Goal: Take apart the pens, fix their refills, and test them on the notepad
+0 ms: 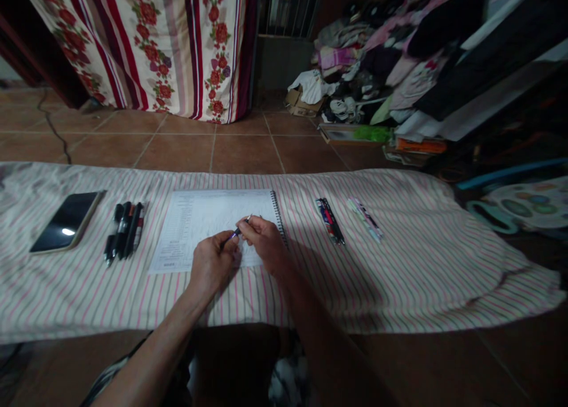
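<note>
A dark, purplish pen (234, 234) is held between my two hands, above a spiral notebook (222, 203) with a printed page. My left hand (214, 258) is closed on one end of the pen. The fingers of my right hand (261, 235) pinch its other end, where a light tip shows. To the left lies a row of black pens and markers (124, 229). On the right are a small bunch of dark pens (330, 220) and a few pale, patterned pens (365, 219).
A smartphone (67, 222) lies at the left of the striped cloth (421, 265) that covers the surface. Beyond it are a tiled floor (177, 147), a floral curtain (177, 52) and a pile of clothes (377, 64). A paint-palette-like item (532, 203) sits at the far right.
</note>
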The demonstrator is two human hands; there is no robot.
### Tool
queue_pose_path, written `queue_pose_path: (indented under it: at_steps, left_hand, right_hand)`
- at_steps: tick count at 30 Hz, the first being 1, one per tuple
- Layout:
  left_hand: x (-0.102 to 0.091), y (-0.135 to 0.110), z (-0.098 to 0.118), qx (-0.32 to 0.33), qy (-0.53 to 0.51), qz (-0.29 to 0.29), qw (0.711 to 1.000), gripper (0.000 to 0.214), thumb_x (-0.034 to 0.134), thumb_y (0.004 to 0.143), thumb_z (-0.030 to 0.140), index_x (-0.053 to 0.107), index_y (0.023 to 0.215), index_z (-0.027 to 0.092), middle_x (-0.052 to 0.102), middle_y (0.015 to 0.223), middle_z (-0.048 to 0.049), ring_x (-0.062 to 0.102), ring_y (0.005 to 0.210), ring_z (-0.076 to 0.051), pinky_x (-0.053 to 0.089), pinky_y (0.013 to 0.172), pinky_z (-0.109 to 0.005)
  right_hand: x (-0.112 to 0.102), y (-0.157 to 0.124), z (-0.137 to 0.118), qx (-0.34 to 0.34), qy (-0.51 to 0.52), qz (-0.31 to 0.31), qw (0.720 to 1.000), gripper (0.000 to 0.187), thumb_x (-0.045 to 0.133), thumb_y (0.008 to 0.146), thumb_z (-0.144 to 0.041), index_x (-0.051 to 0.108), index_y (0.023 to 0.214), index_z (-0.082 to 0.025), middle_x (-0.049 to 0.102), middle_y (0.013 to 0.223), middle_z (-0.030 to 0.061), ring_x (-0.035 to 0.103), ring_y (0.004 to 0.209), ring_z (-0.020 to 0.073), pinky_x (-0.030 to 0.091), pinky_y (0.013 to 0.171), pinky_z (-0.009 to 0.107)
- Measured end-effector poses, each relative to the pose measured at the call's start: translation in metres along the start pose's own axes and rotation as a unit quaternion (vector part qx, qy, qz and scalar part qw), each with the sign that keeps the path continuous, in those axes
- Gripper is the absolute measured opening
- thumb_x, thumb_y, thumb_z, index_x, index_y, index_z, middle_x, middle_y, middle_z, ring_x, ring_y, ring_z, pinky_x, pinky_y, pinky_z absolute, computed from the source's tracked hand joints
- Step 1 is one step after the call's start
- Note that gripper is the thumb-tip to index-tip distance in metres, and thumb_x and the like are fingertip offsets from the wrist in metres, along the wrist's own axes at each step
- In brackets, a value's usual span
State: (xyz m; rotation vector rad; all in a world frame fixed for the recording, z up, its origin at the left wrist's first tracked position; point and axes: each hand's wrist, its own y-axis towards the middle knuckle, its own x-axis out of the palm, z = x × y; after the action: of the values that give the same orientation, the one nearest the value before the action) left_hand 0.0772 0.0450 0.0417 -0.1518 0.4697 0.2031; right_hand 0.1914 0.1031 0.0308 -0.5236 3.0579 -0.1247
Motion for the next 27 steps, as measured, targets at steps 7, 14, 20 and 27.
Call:
queue_pose_path:
  at_steps: [7, 14, 20, 27]
  left_hand:
    - [0.002, 0.0009, -0.003, -0.019, -0.086, -0.009, 0.996, 0.027, 0.049, 0.079, 0.038, 0.061, 0.066, 0.017, 0.055, 0.05, 0.0019, 0.049, 0.046, -0.011, 0.039, 0.049, -0.023]
    - [-0.0004, 0.002, -0.0077, -0.019, -0.023, 0.025, 0.999, 0.029, 0.049, 0.078, 0.041, 0.065, 0.081, 0.017, 0.063, 0.058, -0.0012, 0.056, 0.053, -0.015, 0.042, 0.052, -0.025]
    - [0.0002, 0.0002, -0.0027, -0.004, 0.025, 0.031, 0.999, 0.027, 0.046, 0.081, 0.038, 0.064, 0.085, 0.018, 0.065, 0.067, -0.0029, 0.058, 0.06, -0.016, 0.043, 0.059, -0.027]
    - [0.0013, 0.0004, -0.003, -0.009, 0.007, 0.018, 1.0, 0.025, 0.046, 0.081, 0.036, 0.063, 0.084, 0.018, 0.064, 0.066, -0.0023, 0.057, 0.059, -0.016, 0.043, 0.059, -0.027]
  right_hand:
    - [0.0011, -0.0021, -0.008, -0.001, 0.032, -0.018, 0.999, 0.018, 0.05, 0.075, -0.03, 0.06, 0.082, -0.016, 0.05, 0.059, -0.004, 0.045, 0.054, 0.0085, 0.034, 0.05, 0.022]
    - [0.005, -0.0019, -0.0056, 0.032, 0.057, -0.009, 0.998, 0.026, 0.055, 0.074, -0.037, 0.058, 0.087, -0.015, 0.056, 0.066, -0.0012, 0.052, 0.058, 0.0095, 0.039, 0.053, 0.022]
    - [0.0042, -0.0011, -0.002, 0.053, -0.007, 0.027, 0.998, 0.029, 0.063, 0.067, -0.043, 0.053, 0.07, -0.017, 0.051, 0.056, -0.0038, 0.044, 0.051, 0.0084, 0.031, 0.047, 0.022]
    - [0.0027, -0.0023, -0.0025, 0.023, -0.009, 0.026, 0.999, 0.023, 0.06, 0.067, -0.039, 0.053, 0.064, -0.017, 0.049, 0.055, -0.0043, 0.043, 0.051, 0.0088, 0.032, 0.049, 0.023]
